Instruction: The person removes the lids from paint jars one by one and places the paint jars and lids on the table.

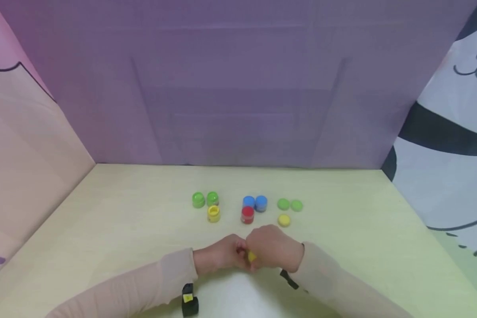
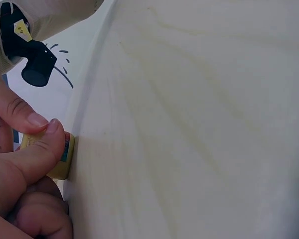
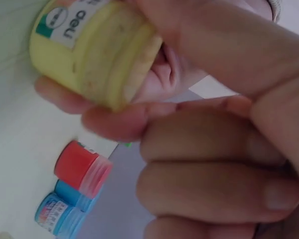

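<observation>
Both hands meet over the near middle of the table around a small yellow jar with a printed label. In the right wrist view the jar is tilted, with its lid end toward the right hand. My left hand grips the jar's body, its thumb lying along the side in the left wrist view. My right hand pinches the lid end between thumb and index finger, its other fingers curled. From the head view, the hands hide most of the jar.
Beyond the hands stand two green jars and an open yellow jar at left. A red jar and two blue jars are in the middle. Two green lids and a yellow lid lie at right.
</observation>
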The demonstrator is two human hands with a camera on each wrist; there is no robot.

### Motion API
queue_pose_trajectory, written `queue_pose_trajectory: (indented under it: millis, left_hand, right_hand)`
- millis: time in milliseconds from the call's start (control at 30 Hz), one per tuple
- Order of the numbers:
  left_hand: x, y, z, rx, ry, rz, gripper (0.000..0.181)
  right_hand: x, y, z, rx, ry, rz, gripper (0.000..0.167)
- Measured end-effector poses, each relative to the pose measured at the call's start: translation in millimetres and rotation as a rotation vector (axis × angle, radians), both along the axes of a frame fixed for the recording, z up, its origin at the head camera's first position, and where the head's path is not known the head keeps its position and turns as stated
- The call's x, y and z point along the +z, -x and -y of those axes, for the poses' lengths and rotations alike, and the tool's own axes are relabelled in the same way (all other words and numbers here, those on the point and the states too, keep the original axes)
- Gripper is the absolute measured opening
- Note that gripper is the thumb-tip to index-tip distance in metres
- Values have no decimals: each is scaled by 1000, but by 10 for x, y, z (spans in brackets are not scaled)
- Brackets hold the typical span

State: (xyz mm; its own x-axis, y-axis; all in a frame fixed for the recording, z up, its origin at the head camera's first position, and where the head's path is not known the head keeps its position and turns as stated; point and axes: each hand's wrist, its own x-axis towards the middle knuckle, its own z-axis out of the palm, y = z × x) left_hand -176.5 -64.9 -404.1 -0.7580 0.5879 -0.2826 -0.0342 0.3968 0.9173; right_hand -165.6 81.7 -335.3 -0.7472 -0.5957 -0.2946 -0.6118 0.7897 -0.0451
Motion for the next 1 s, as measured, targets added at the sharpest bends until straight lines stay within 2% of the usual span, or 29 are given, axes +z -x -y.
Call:
queue_pose_trajectory:
  millis: [200, 367, 633, 767, 1000]
  left_hand:
    - [17, 3, 0, 8, -23, 21, 20]
    - [25, -1, -1, 6, -33, 2, 22]
    - [28, 22, 3, 3, 0, -17, 24]
    - [25, 14, 13, 7, -3, -10, 23]
    - [15, 17, 24, -31, -30, -1, 26]
  right_hand:
    - [25, 31, -3, 12, -10, 14, 26]
    - [38, 51, 10, 63, -49, -3, 22]
    - [67, 79, 37, 87, -140, -20, 18]
    - [78, 74, 43, 115, -153, -26, 20]
    - [50, 62, 9, 204, -186, -89, 25]
